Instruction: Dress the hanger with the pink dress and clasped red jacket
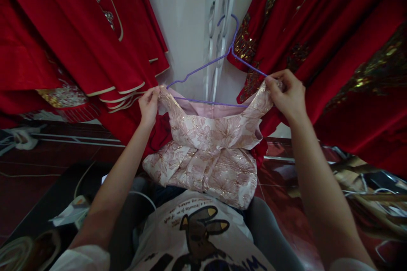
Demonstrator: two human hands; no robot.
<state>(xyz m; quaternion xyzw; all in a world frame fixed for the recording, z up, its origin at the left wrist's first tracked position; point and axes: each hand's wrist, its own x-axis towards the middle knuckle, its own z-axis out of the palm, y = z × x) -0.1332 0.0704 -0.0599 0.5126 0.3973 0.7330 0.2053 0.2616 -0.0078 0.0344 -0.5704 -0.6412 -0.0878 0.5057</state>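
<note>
A pink and cream floral brocade dress point(216, 133) with gold threads hangs on a purple hanger point(203, 67) in front of my body. Its lower part drapes over my lap. My left hand point(149, 106) pinches the dress's left shoulder strap near the hanger's end. At the other strap, my right hand point(288, 95) is closed on the fabric, with the thumb on top by the hanger's arm. The hanger's hook points up and away from me, attached to nothing. Inside the neckline the pink lining shows.
Red garments with gold trim point(76, 29) hang at the left, and red sequinned garments point(343, 59) at the right. Between them stand white doors with handles point(187, 21). A black surface point(60, 194) lies at lower left; cluttered packages point(375, 199) are on the right.
</note>
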